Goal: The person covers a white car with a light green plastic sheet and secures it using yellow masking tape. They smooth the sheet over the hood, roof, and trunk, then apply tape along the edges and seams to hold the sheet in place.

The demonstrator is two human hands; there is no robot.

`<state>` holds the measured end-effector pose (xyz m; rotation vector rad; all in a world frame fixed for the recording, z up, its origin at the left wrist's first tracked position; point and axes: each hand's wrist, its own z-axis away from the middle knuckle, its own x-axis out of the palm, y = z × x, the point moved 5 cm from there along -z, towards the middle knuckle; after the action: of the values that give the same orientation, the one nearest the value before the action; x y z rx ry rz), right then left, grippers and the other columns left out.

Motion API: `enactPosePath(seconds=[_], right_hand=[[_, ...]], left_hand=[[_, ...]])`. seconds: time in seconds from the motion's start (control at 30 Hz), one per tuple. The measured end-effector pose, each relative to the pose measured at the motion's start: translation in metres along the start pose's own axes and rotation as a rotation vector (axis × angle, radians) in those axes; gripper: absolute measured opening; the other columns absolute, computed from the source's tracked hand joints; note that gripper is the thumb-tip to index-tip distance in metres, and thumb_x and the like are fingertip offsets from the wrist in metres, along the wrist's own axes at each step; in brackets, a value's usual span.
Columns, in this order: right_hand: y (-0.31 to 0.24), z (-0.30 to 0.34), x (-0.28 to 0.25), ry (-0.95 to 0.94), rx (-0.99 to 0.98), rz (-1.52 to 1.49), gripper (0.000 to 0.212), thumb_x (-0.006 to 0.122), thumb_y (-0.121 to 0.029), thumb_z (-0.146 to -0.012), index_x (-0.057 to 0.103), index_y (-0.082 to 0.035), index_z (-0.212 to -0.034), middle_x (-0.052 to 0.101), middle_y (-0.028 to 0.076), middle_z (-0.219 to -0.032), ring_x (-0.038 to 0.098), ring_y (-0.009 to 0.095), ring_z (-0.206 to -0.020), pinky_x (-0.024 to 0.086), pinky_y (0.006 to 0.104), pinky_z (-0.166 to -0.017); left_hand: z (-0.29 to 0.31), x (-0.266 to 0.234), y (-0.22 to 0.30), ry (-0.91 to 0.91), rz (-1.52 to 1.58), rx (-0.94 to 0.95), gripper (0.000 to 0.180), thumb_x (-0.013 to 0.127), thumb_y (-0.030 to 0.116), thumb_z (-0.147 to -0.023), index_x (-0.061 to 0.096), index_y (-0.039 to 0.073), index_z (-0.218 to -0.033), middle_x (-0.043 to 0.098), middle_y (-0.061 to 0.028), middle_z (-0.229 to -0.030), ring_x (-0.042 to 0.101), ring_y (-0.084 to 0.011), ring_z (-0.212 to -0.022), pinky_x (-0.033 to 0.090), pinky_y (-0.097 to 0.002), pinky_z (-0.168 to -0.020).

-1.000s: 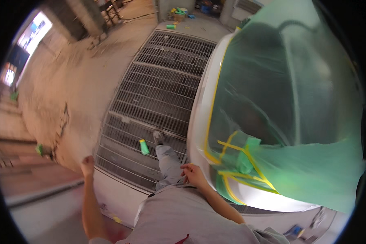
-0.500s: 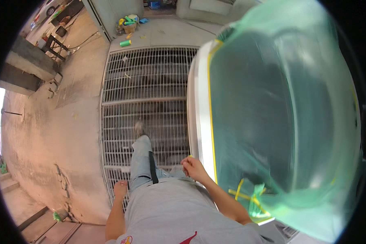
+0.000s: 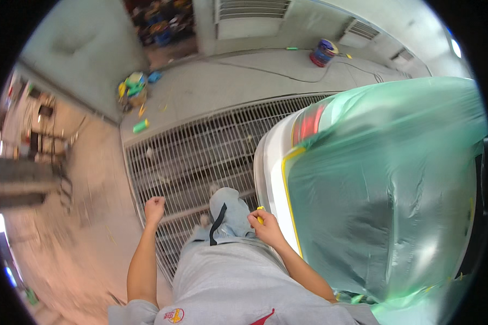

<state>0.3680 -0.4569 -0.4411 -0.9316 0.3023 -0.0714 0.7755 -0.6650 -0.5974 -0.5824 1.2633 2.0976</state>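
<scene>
Right hand (image 3: 265, 227): fingers closed, gripping a small yellow piece (image 3: 261, 215), its exact form hidden by the fingers; located just left of the white, smoothly curved vehicle body (image 3: 275, 189). Left hand (image 3: 154, 210): curled into a fist above the slatted metal grating (image 3: 200, 154); contents cannot be told. Thin, translucent green film (image 3: 352, 211), wrinkled and glossy, covers the vehicle, bordered by narrow yellow tape (image 3: 287, 187). Far left, a cylindrical green roll (image 3: 141, 126) lies on the smooth grey floor (image 3: 200, 81).
</scene>
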Motion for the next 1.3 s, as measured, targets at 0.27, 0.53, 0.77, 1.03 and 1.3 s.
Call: enactPosePath(seconds=[0.27,0.53,0.77,1.03,1.3], right_hand=[[-0.117,-0.291,-0.091,0.209,-0.102,-0.116,0.019,0.065,-0.018,-0.098,0.068,0.000,-0.095,0.067,0.010,-0.076,0.064,0.019,-0.070,0.050,0.0346,-0.066],[-0.235,-0.414,-0.250,0.479,-0.118,-0.467,0.018,0.066,-0.021,-0.101,0.068,-0.004,-0.097,0.062,0.001,-0.074,0.056,0.009,-0.059,0.046,0.0264,-0.054],[-0.213,-0.523,-0.387,0.881,0.120,-0.790,0.017,0.068,-0.020,-0.100,0.069,-0.003,-0.096,0.064,0.002,-0.073,0.057,0.009,-0.057,0.047,0.0267,-0.051],[-0.237,-0.563,-0.536,1.256,0.307,-0.939,0.017,0.066,-0.020,-0.101,0.068,-0.003,-0.098,0.063,0.001,-0.073,0.054,0.007,-0.056,0.045,0.0252,-0.051],[-0.238,-0.601,-0.688,1.540,0.290,-1.115,0.017,0.064,-0.020,-0.103,0.067,-0.004,-0.099,0.065,0.003,-0.077,0.059,0.007,-0.057,0.046,0.0233,-0.052]], left_hand=[[-0.214,0.043,0.356,0.040,0.024,0.284,0.037,0.069,0.030,-0.100,0.067,-0.004,-0.083,0.061,-0.0033,-0.065,0.051,-0.0097,-0.061,0.044,-0.0315,-0.059],[-0.354,0.113,0.549,-0.118,-0.066,0.463,0.038,0.072,0.027,-0.095,0.063,-0.001,-0.072,0.056,-0.0017,-0.062,0.046,-0.0108,-0.061,0.040,-0.0317,-0.057],[-0.551,0.285,0.723,-0.463,-0.135,0.257,0.020,0.069,0.016,-0.094,0.065,0.002,-0.081,0.060,-0.0022,-0.066,0.052,-0.0096,-0.057,0.041,-0.0281,-0.052],[-0.600,0.595,1.109,-0.812,-0.485,0.642,0.017,0.064,0.015,-0.095,0.068,-0.001,-0.090,0.061,-0.0013,-0.068,0.056,-0.0105,-0.062,0.046,-0.0282,-0.057],[-0.447,0.792,1.385,-1.157,-0.204,0.999,0.020,0.067,0.020,-0.099,0.070,0.000,-0.100,0.062,0.0021,-0.076,0.055,-0.0064,-0.068,0.045,-0.0251,-0.062]])
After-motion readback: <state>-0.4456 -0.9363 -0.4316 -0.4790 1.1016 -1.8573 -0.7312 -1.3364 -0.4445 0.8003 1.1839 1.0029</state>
